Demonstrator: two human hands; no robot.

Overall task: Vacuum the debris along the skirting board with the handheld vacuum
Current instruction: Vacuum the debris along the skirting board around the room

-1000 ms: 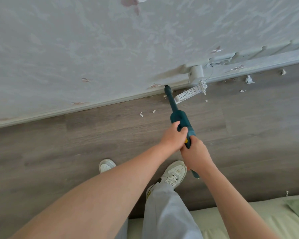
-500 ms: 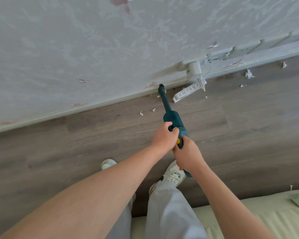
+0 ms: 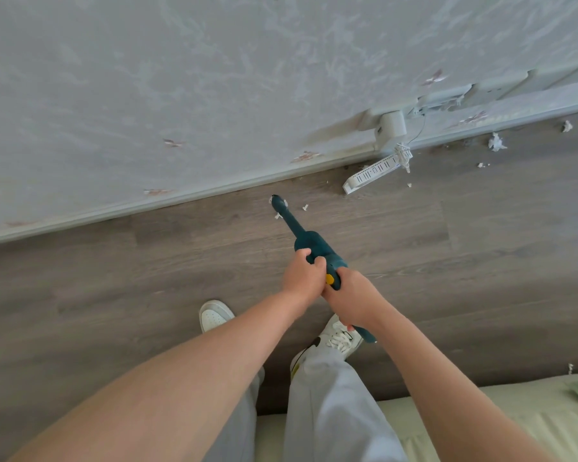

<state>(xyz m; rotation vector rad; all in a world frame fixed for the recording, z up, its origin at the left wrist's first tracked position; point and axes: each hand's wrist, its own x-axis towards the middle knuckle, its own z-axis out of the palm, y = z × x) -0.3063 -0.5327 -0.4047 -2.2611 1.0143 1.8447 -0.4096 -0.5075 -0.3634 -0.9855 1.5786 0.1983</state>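
Both hands hold a slim dark teal handheld vacuum (image 3: 317,251) with a long narrow nozzle and a yellow button on its body. The left hand (image 3: 302,273) curls its fingers round the wider middle part of the vacuum, and the right hand (image 3: 351,300) grips the handle just behind it, with the handle's end sticking out below the wrist. The nozzle tip rests low over the grey wood-look floor (image 3: 147,268), near but apart from the pale grey skirting board (image 3: 147,208), and small white scraps of debris (image 3: 305,207) lie right beside the tip. More white bits (image 3: 496,143) lie further right along the skirting board. A white ribbed plastic strip (image 3: 371,175) lies on the floor below a white box fitting (image 3: 391,126) fixed at the foot of the textured pale wall (image 3: 181,78). The person's white sneakers (image 3: 214,316) and light grey trousers (image 3: 331,411) show below the arms, and a pale green cushion edge (image 3: 514,411) fills the lower right corner
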